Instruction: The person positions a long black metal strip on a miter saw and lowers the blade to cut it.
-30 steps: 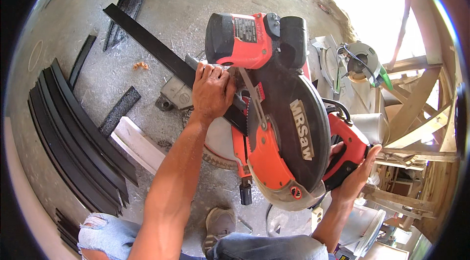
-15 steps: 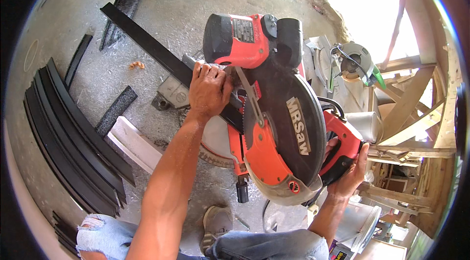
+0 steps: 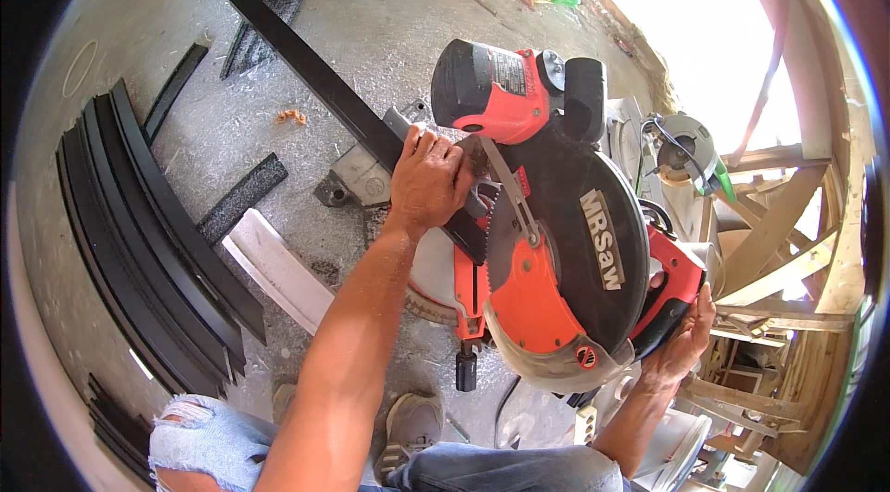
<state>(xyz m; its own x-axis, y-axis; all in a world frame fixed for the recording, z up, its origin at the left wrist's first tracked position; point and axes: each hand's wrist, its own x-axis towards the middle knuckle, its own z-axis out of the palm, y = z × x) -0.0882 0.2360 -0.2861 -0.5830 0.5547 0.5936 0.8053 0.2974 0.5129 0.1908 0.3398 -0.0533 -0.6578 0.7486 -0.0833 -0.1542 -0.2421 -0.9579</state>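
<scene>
A red and black mitre saw [image 3: 556, 251] stands on the concrete floor in front of me. A long black metal profile [image 3: 315, 79] lies across its table and runs off to the upper left. My left hand [image 3: 428, 181] presses flat on this profile, just left of the toothed blade. My right hand [image 3: 681, 344] grips the saw handle [image 3: 672, 293] at the lower right. The blade guard sits low over the profile. Whether the blade touches the profile is hidden by the guard and my hand.
Several long black profiles [image 3: 139, 242] lie stacked on the floor at left, with shorter black offcuts [image 3: 243, 197] nearby. A white board [image 3: 278, 269] lies beside the saw base. A small circular saw [image 3: 684, 144] and wooden frames [image 3: 788, 260] stand at right. My knees and shoe are below.
The saw head has swung slightly lower and toward me. Both hands keep their hold; the view has shifted a little.
</scene>
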